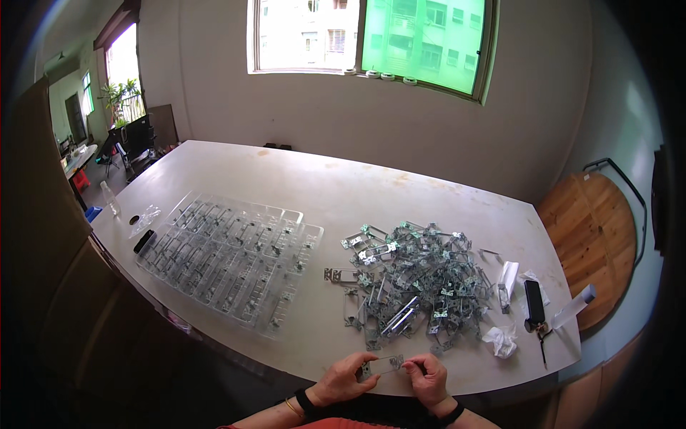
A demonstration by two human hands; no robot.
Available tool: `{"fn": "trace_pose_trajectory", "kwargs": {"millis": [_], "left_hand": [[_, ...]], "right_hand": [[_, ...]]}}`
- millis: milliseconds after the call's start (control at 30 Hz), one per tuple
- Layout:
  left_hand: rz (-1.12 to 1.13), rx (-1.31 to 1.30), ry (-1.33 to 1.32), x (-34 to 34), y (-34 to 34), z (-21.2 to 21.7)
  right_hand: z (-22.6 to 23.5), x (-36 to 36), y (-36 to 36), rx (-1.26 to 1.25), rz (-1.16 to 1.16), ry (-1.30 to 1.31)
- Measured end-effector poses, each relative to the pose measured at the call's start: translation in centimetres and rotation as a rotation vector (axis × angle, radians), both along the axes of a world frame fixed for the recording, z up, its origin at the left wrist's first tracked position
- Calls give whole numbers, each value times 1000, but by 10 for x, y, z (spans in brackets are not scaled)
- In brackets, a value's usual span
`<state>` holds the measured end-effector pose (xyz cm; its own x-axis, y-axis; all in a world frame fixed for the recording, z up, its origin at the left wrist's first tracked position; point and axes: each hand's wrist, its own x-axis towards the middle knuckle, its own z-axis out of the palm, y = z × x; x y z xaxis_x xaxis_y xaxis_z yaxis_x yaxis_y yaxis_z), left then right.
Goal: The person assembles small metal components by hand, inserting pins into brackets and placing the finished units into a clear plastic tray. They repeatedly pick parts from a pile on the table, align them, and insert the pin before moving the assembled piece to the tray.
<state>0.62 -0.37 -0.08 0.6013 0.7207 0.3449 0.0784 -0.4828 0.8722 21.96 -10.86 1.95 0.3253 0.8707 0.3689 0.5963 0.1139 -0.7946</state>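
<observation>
Close to the table's near edge, my left hand (341, 379) grips one end of a thin rectangular metal bracket (386, 365) between thumb and fingers. At the bracket's other end is my right hand (429, 379), closed in a pinch; whether a small part sits between its fingertips is too small to tell. Just beyond my hands lies a large tangled heap of similar metal brackets (436, 275). On the left, clear plastic trays (312, 232) hold rows of metal brackets in their compartments.
Right of the heap are crumpled white tissue (500, 342), a black key fob (534, 300) and a clear bottle (574, 306). A black phone-like object (144, 242) lies against the trays' left edge. A spray bottle (110, 198) stands at the far left. A round wooden board (597, 239) leans beyond the right edge.
</observation>
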Motion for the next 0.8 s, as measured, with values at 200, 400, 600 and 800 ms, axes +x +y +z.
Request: {"fn": "trace_pose_trajectory", "kwargs": {"millis": [200,400,600,800], "left_hand": [[-5,-4,5,0,0,4],[-11,-52,38,-2,1,4],[-23,-46,48,-1,4,5],[-19,-104,54,-1,3,7]], "right_hand": [[2,-1,1,-13,19,64],[-5,4,-3,-75,52,218],[-18,5,-6,-30,32,455],[-18,6,-1,-21,30,357]]}}
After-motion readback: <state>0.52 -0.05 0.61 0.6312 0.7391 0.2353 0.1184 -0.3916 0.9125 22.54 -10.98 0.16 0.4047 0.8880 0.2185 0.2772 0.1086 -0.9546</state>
